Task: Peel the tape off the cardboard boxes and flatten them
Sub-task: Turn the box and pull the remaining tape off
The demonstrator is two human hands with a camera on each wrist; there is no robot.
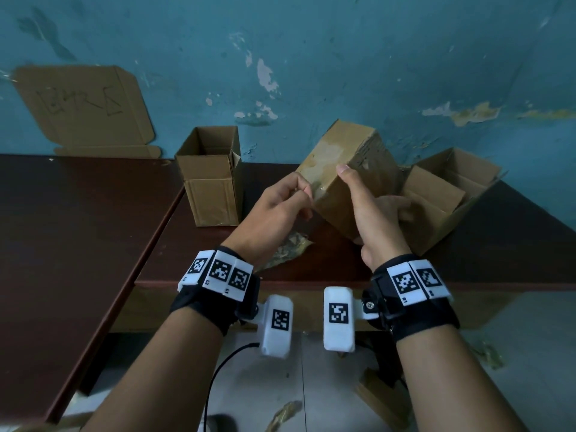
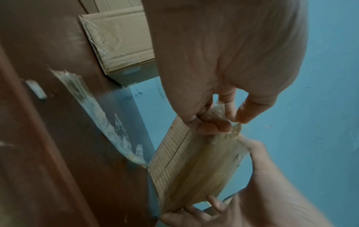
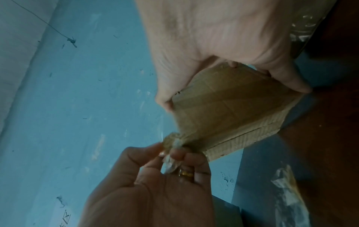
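While right hand (image 1: 378, 213) wrapped round box (image 1: 339, 169), left hand (image 1: 277, 210) pinching tape (image 3: 172, 142).

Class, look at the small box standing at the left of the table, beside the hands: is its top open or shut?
Open. The small box stands upright on the table, and its inner walls show from above.

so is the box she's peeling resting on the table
No, both hands hold the box up above the table, the right hand gripping it while the left hand pinches the tape.
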